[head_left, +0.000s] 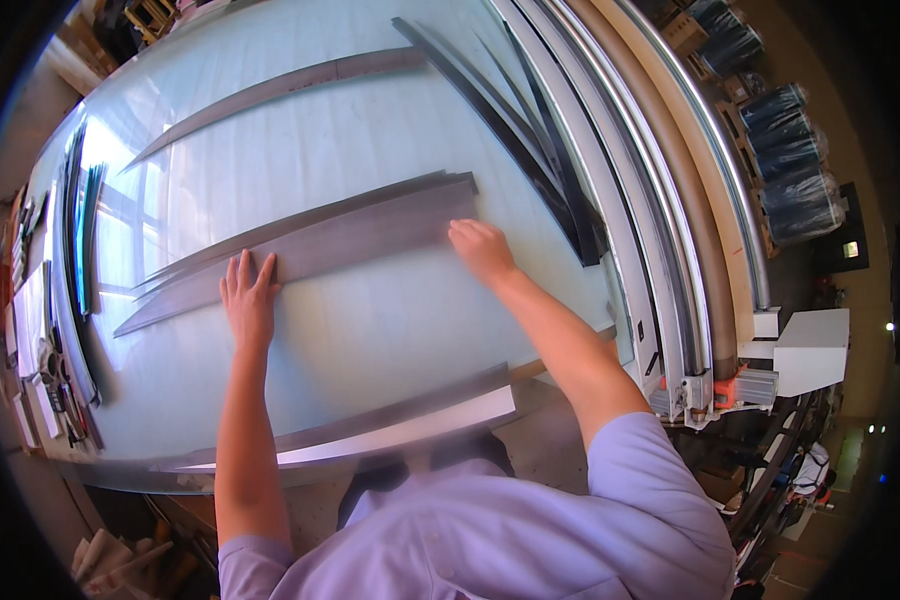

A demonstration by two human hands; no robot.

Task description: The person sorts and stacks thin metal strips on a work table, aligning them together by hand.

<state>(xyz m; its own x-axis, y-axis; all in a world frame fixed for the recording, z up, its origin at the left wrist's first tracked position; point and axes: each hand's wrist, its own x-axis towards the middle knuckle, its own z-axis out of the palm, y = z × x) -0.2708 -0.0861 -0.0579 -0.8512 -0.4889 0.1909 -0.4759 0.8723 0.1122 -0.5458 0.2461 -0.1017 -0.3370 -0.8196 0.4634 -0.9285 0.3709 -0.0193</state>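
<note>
Several long, thin grey-brown strips lie overlapped on a pale, glossy tabletop [360, 310]. Across the nearest grey strip [370, 236], my left hand [249, 298] rests with fingers spread toward its left part. My right hand [483, 249] is closed, its fingertips pinching at the strip's right end near the lower corner. The exact grip there is partly hidden by the fingers. Just beyond lie the darker edges of more strips, nearly parallel.
Another grey strip [270, 92] lies farther back. Dark bars [500, 125] slant along the right side, next to a long metal rail and roller [660, 200]. A grey strip and a white strip [410, 425] lie along the near edge. Tools [55, 395] crowd the left.
</note>
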